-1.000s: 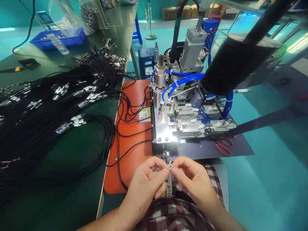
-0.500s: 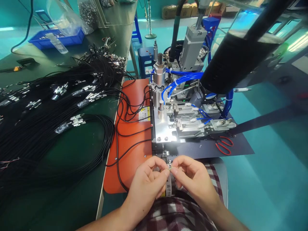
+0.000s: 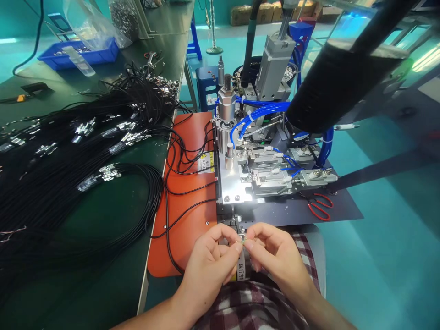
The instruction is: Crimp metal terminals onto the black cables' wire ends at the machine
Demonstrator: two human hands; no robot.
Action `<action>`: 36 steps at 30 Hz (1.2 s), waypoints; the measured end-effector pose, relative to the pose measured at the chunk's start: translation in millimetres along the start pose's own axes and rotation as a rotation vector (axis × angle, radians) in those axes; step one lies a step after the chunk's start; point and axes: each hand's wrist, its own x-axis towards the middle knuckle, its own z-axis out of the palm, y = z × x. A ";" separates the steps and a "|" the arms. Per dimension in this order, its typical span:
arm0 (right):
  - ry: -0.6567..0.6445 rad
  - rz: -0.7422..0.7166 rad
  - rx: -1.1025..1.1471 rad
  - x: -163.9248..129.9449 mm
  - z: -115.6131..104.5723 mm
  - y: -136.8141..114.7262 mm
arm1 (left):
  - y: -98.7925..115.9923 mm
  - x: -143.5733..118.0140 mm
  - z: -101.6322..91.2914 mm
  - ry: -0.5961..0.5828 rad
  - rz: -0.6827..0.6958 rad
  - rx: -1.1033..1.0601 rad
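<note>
Wire ends [image 3: 243, 239], thin and coloured, sit pinched between the two hands just in front of the small press machine [image 3: 254, 169], low in the middle of the view. Left hand [image 3: 209, 266] has its thumb and forefinger closed on the tips from the left; right hand [image 3: 278, 259] has its fingers [image 3: 252, 242] closed on them from the right, so the fingertips of both hands nearly touch. What exactly lies between them is too small to make out beyond a few fine strands. Under the hands a white label strip with dark characters [image 3: 241, 270] hangs down over a checked garment [image 3: 250, 302].

Behind the hands an orange mat [image 3: 187, 183] lies on the green surface [image 3: 113, 284], with black cables looping across it. A large heap of black cables with metal connectors [image 3: 79, 174] covers the surface to the left. Red-handled scissors [image 3: 319, 207] rest on a dark sheet to the right of the machine, and blue air hoses [image 3: 261, 112] curl over its top. A blue tray [image 3: 80, 52] stands far back on the left.
</note>
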 end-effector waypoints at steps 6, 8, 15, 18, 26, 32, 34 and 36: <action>-0.004 -0.004 0.024 -0.6 -0.2 1.2 | 0.9 -0.1 0.0 0.007 0.002 -0.002; -0.006 -0.008 0.021 -1.0 -0.6 1.4 | 0.4 0.5 -0.7 0.000 -0.001 -0.002; 0.019 0.036 0.050 1.2 1.7 -2.5 | -3.7 1.7 -0.8 -0.003 0.021 -0.023; 0.033 0.029 0.049 0.4 3.4 -0.3 | -4.4 1.8 -0.7 0.006 0.022 -0.016; 0.134 -0.247 -0.201 -12.5 4.5 7.7 | 2.2 -1.8 -1.8 0.032 0.017 0.079; 0.001 0.015 -0.009 -4.9 -3.8 5.7 | 1.1 2.7 -5.4 0.005 -0.037 0.068; -0.001 0.003 -0.044 -3.2 -5.7 2.0 | 0.9 3.5 -6.1 -0.002 -0.042 0.061; 0.008 -0.001 -0.108 -3.2 -5.6 -1.1 | 0.7 3.4 -6.3 -0.014 -0.039 0.061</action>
